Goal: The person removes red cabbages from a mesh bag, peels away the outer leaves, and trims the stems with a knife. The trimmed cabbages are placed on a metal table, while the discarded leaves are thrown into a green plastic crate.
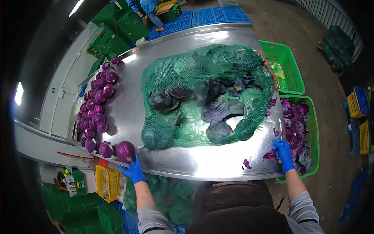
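Observation:
My left hand [133,171], in a blue glove, is at the table's near left edge. Its fingers are spread, with a fingertip at the side of a trimmed red cabbage [126,152]. My right hand [284,155], also gloved, is closed at the right edge around what looks like a slim knife [281,128], pointing away from me. Beside that hand lies a loose purple leaf [269,155]. A green mesh sack [183,132] lies across the middle of the table, with untrimmed red cabbages [161,100] and loose outer leaves [222,109] inside.
Several trimmed cabbages [99,96] are grouped along the left of the steel table [175,160]. A green crate [314,136] of purple leaves adjoins the right edge, with another green crate [288,66] beyond. A yellow basket [113,181] stands below left. Another person [150,9] is at the far end.

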`<action>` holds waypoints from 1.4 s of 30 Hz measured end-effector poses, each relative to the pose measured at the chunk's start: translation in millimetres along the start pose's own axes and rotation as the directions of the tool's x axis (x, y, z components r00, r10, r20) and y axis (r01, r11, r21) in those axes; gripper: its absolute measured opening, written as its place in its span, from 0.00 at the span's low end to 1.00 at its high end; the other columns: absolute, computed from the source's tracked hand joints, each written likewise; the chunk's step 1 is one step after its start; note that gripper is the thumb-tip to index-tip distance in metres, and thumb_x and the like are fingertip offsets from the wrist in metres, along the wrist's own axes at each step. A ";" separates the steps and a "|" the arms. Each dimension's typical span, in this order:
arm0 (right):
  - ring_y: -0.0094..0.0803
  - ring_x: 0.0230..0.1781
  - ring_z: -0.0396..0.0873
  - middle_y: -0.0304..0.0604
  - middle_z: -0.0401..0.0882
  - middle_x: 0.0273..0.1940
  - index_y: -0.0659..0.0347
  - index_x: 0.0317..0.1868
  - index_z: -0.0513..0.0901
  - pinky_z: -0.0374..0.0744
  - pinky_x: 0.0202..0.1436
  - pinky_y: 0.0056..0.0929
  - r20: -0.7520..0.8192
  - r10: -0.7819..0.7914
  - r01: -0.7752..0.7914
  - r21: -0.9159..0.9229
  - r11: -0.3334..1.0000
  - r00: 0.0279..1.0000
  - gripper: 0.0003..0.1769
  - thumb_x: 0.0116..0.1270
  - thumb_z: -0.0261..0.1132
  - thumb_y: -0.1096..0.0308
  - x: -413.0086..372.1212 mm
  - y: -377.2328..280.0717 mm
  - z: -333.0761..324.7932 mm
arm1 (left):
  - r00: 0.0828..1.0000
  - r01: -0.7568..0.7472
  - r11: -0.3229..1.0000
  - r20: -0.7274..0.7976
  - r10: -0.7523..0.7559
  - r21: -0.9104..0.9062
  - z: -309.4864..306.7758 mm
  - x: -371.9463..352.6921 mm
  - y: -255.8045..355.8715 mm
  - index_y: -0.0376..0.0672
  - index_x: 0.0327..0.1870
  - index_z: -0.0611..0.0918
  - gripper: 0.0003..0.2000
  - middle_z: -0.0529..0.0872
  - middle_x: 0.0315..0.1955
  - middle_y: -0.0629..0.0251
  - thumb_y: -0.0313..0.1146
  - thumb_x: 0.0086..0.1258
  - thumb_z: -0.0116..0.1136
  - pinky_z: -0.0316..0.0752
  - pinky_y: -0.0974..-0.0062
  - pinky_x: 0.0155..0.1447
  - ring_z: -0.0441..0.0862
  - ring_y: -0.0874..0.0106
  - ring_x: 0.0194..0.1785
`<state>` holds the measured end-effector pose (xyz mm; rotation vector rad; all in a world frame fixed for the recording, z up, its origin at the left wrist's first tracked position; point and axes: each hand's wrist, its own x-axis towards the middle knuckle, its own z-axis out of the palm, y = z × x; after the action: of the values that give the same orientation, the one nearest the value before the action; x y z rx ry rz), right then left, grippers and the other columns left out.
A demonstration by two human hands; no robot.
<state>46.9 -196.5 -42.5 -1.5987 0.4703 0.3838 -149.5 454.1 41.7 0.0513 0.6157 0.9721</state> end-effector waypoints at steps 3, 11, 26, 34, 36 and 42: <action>0.18 0.09 0.62 0.36 0.77 0.23 0.56 0.42 0.80 0.59 0.09 0.21 -0.075 -0.005 0.002 -0.044 0.999 0.997 0.10 0.65 0.62 0.61 -7.9 -9.7 10.3 | 0.991 -0.059 0.894 0.132 0.000 0.444 -12.3 59.4 13.6 0.46 0.62 0.65 0.38 0.72 0.53 0.55 0.62 0.55 0.58 0.68 0.45 0.57 0.70 0.53 0.57; 0.17 0.09 0.61 0.34 0.76 0.22 0.55 0.41 0.80 0.58 0.09 0.20 -0.167 -0.084 0.085 -0.001 0.996 0.982 0.09 0.65 0.62 0.61 -9.5 5.8 13.7 | 0.999 -0.030 0.329 0.040 -0.023 0.944 12.4 29.5 -114.4 0.38 0.43 0.78 0.23 0.80 0.39 0.61 0.53 0.66 0.54 0.76 0.72 0.41 0.78 0.69 0.37; 0.16 0.14 0.66 0.34 0.76 0.21 0.58 0.38 0.81 0.63 0.15 0.19 -0.166 -0.204 0.195 -0.065 0.979 0.965 0.07 0.65 0.62 0.64 21.9 8.9 -22.8 | 0.993 -0.115 0.024 0.115 -0.018 0.993 18.6 64.0 -1.6 0.37 0.49 0.75 0.12 0.79 0.42 0.58 0.29 0.66 0.53 0.74 0.66 0.52 0.78 0.65 0.45; 0.19 0.26 0.75 0.34 0.80 0.30 0.59 0.40 0.82 0.75 0.30 0.19 -0.176 -0.386 0.385 -0.040 0.922 0.906 0.06 0.63 0.63 0.69 -9.2 -19.8 20.9 | 0.466 -0.884 -0.165 0.800 -0.377 0.437 136.3 5.0 -188.0 0.36 0.57 0.72 0.30 0.77 0.51 0.52 0.35 0.52 0.69 0.66 0.62 0.61 0.74 0.55 0.56; 0.20 0.30 0.77 0.36 0.82 0.34 0.61 0.43 0.82 0.77 0.33 0.21 -0.063 -0.336 0.294 -0.350 0.889 0.940 0.09 0.62 0.62 0.74 -42.7 -41.3 47.5 | 0.621 -0.783 -0.464 0.563 -0.545 0.415 141.2 8.8 -206.0 0.37 0.58 0.72 0.35 0.78 0.51 0.52 0.40 0.47 0.72 0.68 0.62 0.60 0.74 0.55 0.56; 0.22 0.30 0.78 0.40 0.83 0.31 0.63 0.43 0.82 0.78 0.37 0.24 0.059 -0.237 0.244 -0.255 0.936 0.970 0.12 0.60 0.64 0.68 -58.5 8.9 40.7 | 0.725 -0.682 -0.701 0.319 -0.610 0.209 107.4 51.5 -210.5 0.41 0.64 0.66 0.54 0.74 0.54 0.43 0.48 0.26 0.80 0.70 0.61 0.59 0.74 0.50 0.56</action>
<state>-6.4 -152.2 -23.5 -1.8799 0.2028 0.2890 85.7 397.6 41.8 2.7608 0.4798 -0.3064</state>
